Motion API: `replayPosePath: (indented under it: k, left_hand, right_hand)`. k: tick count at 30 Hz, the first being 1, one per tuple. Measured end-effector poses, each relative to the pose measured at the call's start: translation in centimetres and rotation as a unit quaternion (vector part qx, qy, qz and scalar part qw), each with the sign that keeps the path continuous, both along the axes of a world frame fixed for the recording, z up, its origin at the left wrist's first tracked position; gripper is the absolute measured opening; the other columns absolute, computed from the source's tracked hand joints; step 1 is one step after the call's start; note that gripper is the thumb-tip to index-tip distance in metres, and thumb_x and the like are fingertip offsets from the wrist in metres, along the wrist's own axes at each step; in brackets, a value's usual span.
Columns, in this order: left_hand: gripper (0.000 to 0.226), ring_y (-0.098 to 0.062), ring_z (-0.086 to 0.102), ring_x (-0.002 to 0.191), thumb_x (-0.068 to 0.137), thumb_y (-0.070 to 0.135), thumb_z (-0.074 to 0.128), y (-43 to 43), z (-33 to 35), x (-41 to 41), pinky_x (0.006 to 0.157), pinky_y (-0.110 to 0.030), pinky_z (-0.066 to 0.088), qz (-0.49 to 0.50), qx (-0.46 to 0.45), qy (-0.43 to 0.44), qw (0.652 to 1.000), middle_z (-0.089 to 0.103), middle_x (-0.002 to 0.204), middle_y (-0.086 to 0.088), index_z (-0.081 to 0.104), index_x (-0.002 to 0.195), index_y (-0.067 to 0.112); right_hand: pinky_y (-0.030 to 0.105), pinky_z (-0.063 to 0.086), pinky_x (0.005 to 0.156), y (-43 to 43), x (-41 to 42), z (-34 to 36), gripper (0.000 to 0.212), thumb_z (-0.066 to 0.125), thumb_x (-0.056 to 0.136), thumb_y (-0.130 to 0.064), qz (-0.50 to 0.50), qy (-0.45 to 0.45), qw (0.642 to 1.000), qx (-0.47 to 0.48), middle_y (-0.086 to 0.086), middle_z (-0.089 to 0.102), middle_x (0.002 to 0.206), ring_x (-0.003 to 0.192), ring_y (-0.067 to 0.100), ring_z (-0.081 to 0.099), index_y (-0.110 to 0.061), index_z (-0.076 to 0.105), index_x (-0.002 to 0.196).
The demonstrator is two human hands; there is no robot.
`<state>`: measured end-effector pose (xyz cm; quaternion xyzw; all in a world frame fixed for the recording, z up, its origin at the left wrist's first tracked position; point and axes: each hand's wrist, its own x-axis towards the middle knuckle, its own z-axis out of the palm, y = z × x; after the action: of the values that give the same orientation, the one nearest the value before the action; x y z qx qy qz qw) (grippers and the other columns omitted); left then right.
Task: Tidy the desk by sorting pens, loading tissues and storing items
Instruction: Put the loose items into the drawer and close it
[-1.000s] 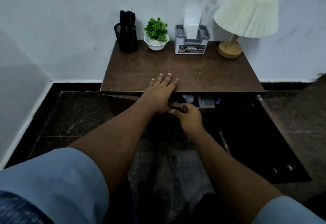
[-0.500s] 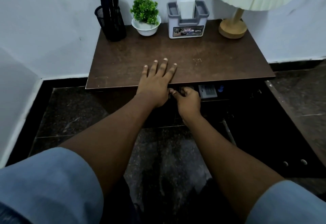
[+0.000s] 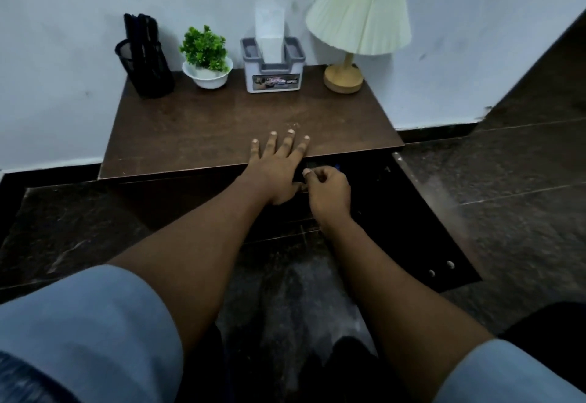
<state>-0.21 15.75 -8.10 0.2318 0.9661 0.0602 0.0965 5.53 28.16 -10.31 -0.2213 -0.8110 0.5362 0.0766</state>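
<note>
My left hand point(image 3: 279, 165) lies flat on the front edge of the brown desk top point(image 3: 206, 130), fingers spread, holding nothing. Just right of it and below the edge, my right hand point(image 3: 329, 188) is curled on the front of the dark drawer point(image 3: 367, 174), which shows only a narrow gap under the top. Against the wall at the back stand a black mesh pen holder point(image 3: 146, 63) full of dark pens and a grey tissue box point(image 3: 272, 77) with a white tissue point(image 3: 269, 31) sticking up.
A small green plant in a white bowl point(image 3: 206, 63) stands between holder and tissue box. A pleated lamp point(image 3: 358, 16) is at the desk's back right. A dark panel point(image 3: 437, 244) with two metal studs juts out over the floor on the right.
The drawer has slid in under the desk top; the items seen inside it earlier are now almost hidden. My right hand moved forward with it. My left hand stayed on the edge.
</note>
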Motion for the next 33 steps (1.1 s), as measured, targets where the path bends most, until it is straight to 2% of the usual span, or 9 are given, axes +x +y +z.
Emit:
replayPosePath:
  k: [4,7,10,15,18,20,25,30,33]
  left_hand:
    - [0.075,-0.039,-0.01,0.159,0.106,0.038,0.041,6.0,1.3,1.2,0.124,-0.065,-0.005,-0.039,0.031,0.008,0.999,-0.009,0.175,-0.006,-0.004,0.165,0.031]
    - [0.076,-0.039,-0.009,0.16,0.105,0.033,0.045,10.9,2.1,2.6,0.124,-0.064,-0.004,-0.081,0.048,0.015,0.995,-0.008,0.175,-0.005,-0.001,0.166,0.03]
    - [0.088,-0.038,-0.01,0.16,0.099,0.032,0.054,14.6,2.4,4.0,0.124,-0.066,-0.004,-0.124,0.054,0.01,0.991,-0.009,0.175,-0.004,-0.002,0.166,0.029]
    - [0.086,-0.035,-0.015,0.159,0.101,0.039,0.051,17.4,1.9,5.0,0.123,-0.065,-0.008,-0.165,0.037,0.005,0.986,-0.013,0.175,-0.003,-0.004,0.166,0.03]
    - [0.093,-0.038,-0.017,0.158,0.099,0.056,0.054,17.0,1.8,4.7,0.123,-0.067,-0.009,-0.169,0.009,-0.001,0.986,-0.016,0.174,-0.004,-0.005,0.166,0.029]
    - [0.097,-0.039,-0.02,0.158,0.097,0.059,0.057,16.0,1.7,4.3,0.123,-0.068,-0.009,-0.16,-0.011,-0.006,0.987,-0.018,0.174,-0.005,-0.004,0.166,0.029]
    - [0.102,-0.04,-0.023,0.157,0.094,0.062,0.06,11.0,1.8,2.4,0.122,-0.068,-0.011,-0.109,-0.025,-0.003,0.994,-0.019,0.173,-0.005,-0.005,0.166,0.029]
    - [0.105,-0.04,-0.023,0.157,0.091,0.068,0.059,4.2,1.6,0.5,0.122,-0.067,-0.011,-0.055,-0.056,-0.018,0.997,-0.021,0.173,-0.004,-0.005,0.166,0.031]
    - [0.107,-0.041,-0.017,0.158,0.09,0.07,0.059,0.5,1.1,0.0,0.122,-0.068,-0.007,-0.012,-0.068,-0.05,0.996,-0.02,0.173,-0.004,-0.008,0.165,0.034]
  right_hand:
    - [0.029,0.041,0.066,4.6,2.1,2.6,0.022,0.06,0.097,-0.025,0.002,-0.014,0.996,0.087,0.005,0.072,0.08,0.078,0.023,0.065,-0.01,0.071,0.083]
    - [0.033,0.04,0.067,8.4,3.8,4.5,0.017,0.055,0.096,-0.016,-0.002,-0.001,0.986,0.164,0.013,0.072,0.09,0.086,0.032,0.065,-0.007,0.067,0.087]
    - [0.043,0.049,0.09,11.9,4.9,5.6,0.026,0.05,0.098,-0.017,-0.012,-0.006,0.966,0.257,0.017,0.071,0.11,0.104,0.036,0.064,-0.004,0.068,0.113]
    - [0.059,0.032,0.115,15.8,6.0,5.1,0.047,0.043,0.101,-0.036,-0.015,-0.201,0.933,0.298,0.019,0.047,0.15,0.139,0.04,0.043,-0.01,0.048,0.14]
    - [0.052,0.048,0.103,16.4,6.9,4.6,0.038,0.051,0.098,-0.029,0.016,-0.251,0.927,0.279,0.02,0.059,0.134,0.121,0.039,0.058,-0.006,0.052,0.129]
    - [0.046,0.053,0.094,16.4,7.5,4.2,0.032,0.053,0.097,-0.024,0.045,-0.25,0.91,0.329,0.018,0.064,0.124,0.112,0.037,0.063,-0.006,0.054,0.124]
    - [0.037,0.043,0.074,14.9,7.6,4.2,0.02,0.047,0.097,-0.01,0.107,-0.22,0.865,0.438,0.019,0.067,0.115,0.106,0.038,0.066,-0.004,0.054,0.115]
    - [0.042,0.047,0.075,11.4,7.2,3.5,0.04,0.044,0.098,-0.006,0.15,-0.161,0.882,0.418,0.025,0.066,0.111,0.1,0.043,0.067,-0.005,0.035,0.137]
    - [0.039,0.041,0.068,9.1,6.6,3.0,0.023,0.044,0.095,-0.006,0.161,-0.137,0.89,0.403,0.024,0.065,0.103,0.093,0.044,0.067,-0.008,0.038,0.116]
